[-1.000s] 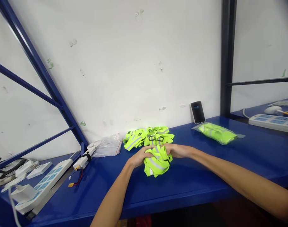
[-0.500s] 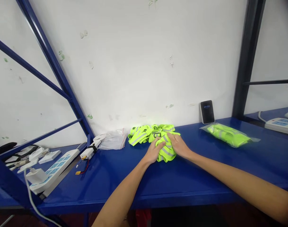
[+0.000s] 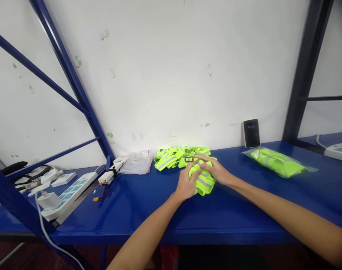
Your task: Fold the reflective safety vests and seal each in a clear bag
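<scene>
A folded neon-yellow reflective strap vest (image 3: 205,182) with grey bands is held in a bundle over the blue table. My left hand (image 3: 187,182) wraps round its left side, thumb across the front. My right hand (image 3: 215,168) lies over the top and right side, its fingers reaching left until they meet the left hand's fingers. Just behind, more yellow reflective straps (image 3: 168,158) lie loosely heaped against the wall, and a dark buckle (image 3: 188,159) shows near my fingertips. The far side of the bundle is hidden by my hands.
To the right lies a clear bag with a yellow vest (image 3: 280,162), beneath a small clock display (image 3: 251,133). Left of the heap are empty clear bags (image 3: 135,163), a white fan (image 3: 110,174) with wires and a power strip (image 3: 71,195). Blue posts (image 3: 72,78) frame the table (image 3: 148,217).
My right hand has slid further over the top of the bundle, its fingers now stretched toward the left hand. The view has shifted slightly, so most things sit a little further right.
</scene>
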Available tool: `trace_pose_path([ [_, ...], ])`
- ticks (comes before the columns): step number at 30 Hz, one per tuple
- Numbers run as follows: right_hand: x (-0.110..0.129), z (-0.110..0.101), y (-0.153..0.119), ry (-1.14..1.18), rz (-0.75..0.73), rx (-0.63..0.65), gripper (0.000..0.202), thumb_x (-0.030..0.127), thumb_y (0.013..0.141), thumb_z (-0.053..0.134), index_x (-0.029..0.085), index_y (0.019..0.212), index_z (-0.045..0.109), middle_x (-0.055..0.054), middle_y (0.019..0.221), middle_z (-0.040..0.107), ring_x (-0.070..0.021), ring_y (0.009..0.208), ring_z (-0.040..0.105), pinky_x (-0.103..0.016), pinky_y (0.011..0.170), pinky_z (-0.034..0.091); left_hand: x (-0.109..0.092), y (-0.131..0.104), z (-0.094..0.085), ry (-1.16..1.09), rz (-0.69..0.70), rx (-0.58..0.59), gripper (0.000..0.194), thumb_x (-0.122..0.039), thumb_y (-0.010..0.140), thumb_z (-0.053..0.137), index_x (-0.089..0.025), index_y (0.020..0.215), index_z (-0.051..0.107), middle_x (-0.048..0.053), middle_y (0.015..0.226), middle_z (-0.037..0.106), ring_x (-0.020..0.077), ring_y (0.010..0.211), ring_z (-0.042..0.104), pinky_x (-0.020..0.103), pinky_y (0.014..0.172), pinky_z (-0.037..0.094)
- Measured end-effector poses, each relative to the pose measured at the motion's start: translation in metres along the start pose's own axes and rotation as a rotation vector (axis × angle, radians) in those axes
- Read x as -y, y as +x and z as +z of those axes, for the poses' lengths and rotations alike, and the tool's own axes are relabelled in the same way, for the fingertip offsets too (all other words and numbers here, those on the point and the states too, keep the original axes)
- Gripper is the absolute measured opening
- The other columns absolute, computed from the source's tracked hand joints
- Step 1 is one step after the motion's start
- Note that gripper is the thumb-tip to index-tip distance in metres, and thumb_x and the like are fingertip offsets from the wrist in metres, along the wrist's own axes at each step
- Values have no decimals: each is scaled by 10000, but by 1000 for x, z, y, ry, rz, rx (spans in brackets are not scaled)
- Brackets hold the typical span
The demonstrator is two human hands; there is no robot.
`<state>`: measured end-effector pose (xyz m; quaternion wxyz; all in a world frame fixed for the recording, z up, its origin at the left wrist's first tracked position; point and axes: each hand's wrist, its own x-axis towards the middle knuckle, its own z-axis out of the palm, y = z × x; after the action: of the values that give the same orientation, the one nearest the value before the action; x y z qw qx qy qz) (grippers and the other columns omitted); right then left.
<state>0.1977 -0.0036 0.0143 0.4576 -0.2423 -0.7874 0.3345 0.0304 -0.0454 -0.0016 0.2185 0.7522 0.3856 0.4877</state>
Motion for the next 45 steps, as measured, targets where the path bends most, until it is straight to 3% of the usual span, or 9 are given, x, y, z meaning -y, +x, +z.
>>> trace_pose_path([
  [5, 2, 2, -3, 151, 127, 166, 665, 438, 723, 738, 225, 1323, 548, -96, 1357, 548, -308, 1234, 512, -455, 1042, 401, 6, 2, -3, 19, -34, -34, 379, -497, 909, 442, -166, 795, 589, 6, 730, 593, 163, 703, 544, 279, 693, 421],
  [11, 0, 10, -4, 92, 127, 26, 530, 453, 777, 684, 218, 1248, 621, -96, 1249, 634, -303, 1208, 539, -476, 1066, 366, 18, 11, -4, -131, -77, -4, 356, -483, 920, 422, -178, 864, 597, 25, 866, 619, 185, 879, 572, 304, 827, 437],
  [16, 5, 12, -5, 1, 33, 22, 546, 444, 827, 626, 233, 1325, 550, -90, 1331, 574, -291, 1301, 449, -464, 1090, 330, 34, 14, -10, -246, -175, 55, 463, -600, 902, 372, -175, 881, 554, 41, 825, 597, 179, 785, 565, 319, 737, 479],
  [21, -2, 14, -2, -45, 4, -45, 368, 384, 845, 599, 236, 1179, 646, -65, 1204, 652, -264, 1140, 582, -411, 1001, 415, 39, 30, -24, -86, -132, -89, 412, -572, 916, 365, -191, 877, 515, 29, 849, 602, 169, 802, 561, 287, 707, 464],
  [28, -3, 7, -3, -170, 101, -190, 228, 354, 835, 577, 238, 993, 692, -22, 1034, 700, -248, 969, 627, -357, 860, 441, 68, 66, -126, 615, -185, -623, 278, -353, 888, 461, -184, 1105, 501, 102, 1138, 577, 234, 1048, 541, 381, 934, 417],
  [33, -6, 11, 3, -325, 88, -271, 227, 336, 812, 556, 226, 938, 710, -18, 916, 721, -213, 735, 622, -315, 720, 441, 101, 62, -175, 1017, -252, -490, 476, -375, 859, 499, -194, 1297, 455, 146, 1361, 477, 336, 1263, 399, 487, 989, 367],
  [36, -8, 15, 4, -357, 76, -244, 228, 323, 797, 552, 234, 929, 714, -13, 937, 730, -191, 655, 603, -300, 677, 439, 115, 67, -179, 1159, -332, -344, 570, -368, 832, 538, -205, 1365, 415, 154, 1411, 456, 369, 1307, 366, 542, 997, 341],
  [40, -7, 11, 2, -351, 98, -262, 238, 327, 800, 543, 229, 933, 715, -6, 883, 729, -160, 540, 559, -288, 613, 417, 116, 81, -184, 1222, -464, -197, 425, -330, 841, 511, -193, 1240, 562, 141, 1105, 676, 337, 1065, 591, 496, 917, 411],
  [45, -5, -6, 9, -88, 116, -465, 223, 349, 784, 577, 207, 895, 709, -13, 864, 705, -196, 740, 613, -288, 702, 430, 76, 85, -163, 1091, -117, -442, 349, -364, 893, 459, -211, 1172, 601, 97, 1060, 684, 280, 1015, 610, 409, 896, 443],
])
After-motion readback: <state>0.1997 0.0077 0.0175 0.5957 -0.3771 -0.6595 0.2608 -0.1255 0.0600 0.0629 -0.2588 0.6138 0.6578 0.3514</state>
